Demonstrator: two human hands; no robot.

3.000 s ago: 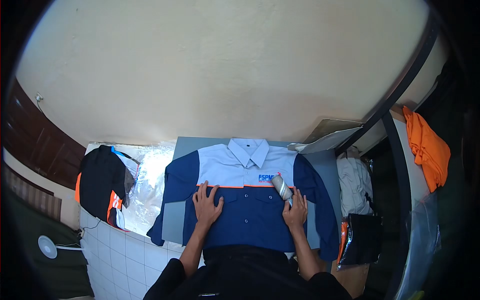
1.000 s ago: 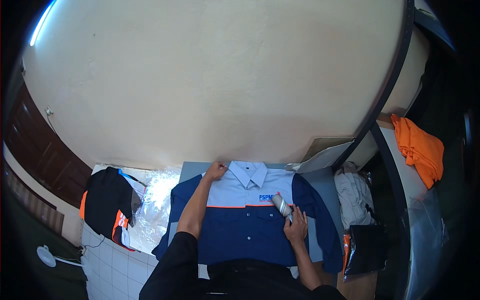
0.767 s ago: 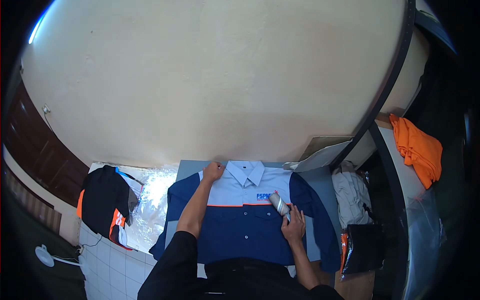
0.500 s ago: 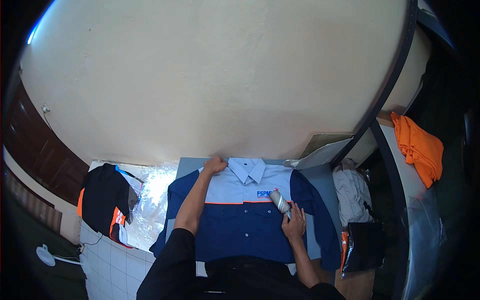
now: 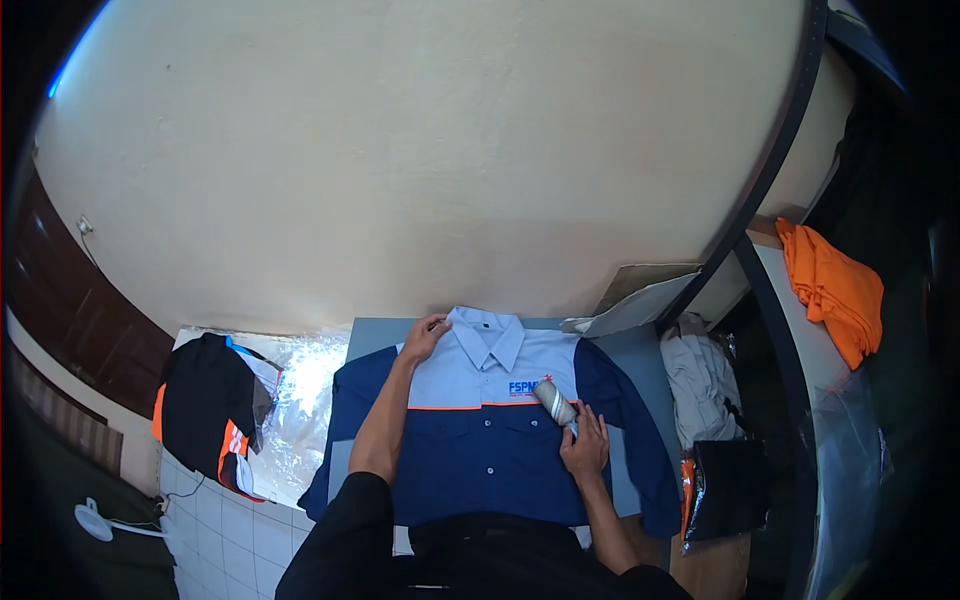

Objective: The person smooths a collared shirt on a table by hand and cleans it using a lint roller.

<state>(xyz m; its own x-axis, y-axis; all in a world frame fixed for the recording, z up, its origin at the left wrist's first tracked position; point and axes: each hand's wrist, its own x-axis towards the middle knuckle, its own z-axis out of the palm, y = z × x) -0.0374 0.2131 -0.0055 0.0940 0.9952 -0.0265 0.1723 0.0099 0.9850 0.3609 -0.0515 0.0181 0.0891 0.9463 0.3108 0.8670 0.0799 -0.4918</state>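
Observation:
A long-sleeved work shirt (image 5: 450, 460) lies front up and buttoned, with a light grey-blue top, a navy lower part and sleeves, and an orange line between. Its chest carries a blue and red printed logo (image 5: 525, 387). My left hand (image 5: 425, 337) rests at the shoulder beside the collar (image 5: 487, 340), fingers stretched toward the collar's edge. In my right hand (image 5: 587, 443) is a grey-white cylinder that looks like a lint roller (image 5: 554, 401), lying over the chest near the pocket. Its lower end is hidden by the fingers.
The grey table (image 5: 640, 350) carries the shirt. On the left, black and orange clothing (image 5: 205, 405) lies beside clear plastic (image 5: 300, 390). Rightward are a grey cloth bundle (image 5: 700, 385), a black packed garment (image 5: 730, 483) and folded orange fabric (image 5: 830, 290). Cardboard (image 5: 635, 300) leans behind.
My left hand has shifted slightly right along the shoulder toward the collar, its fingers loosening and stretching out. My right hand and the roller stay nearly in place. The view has shifted slightly.

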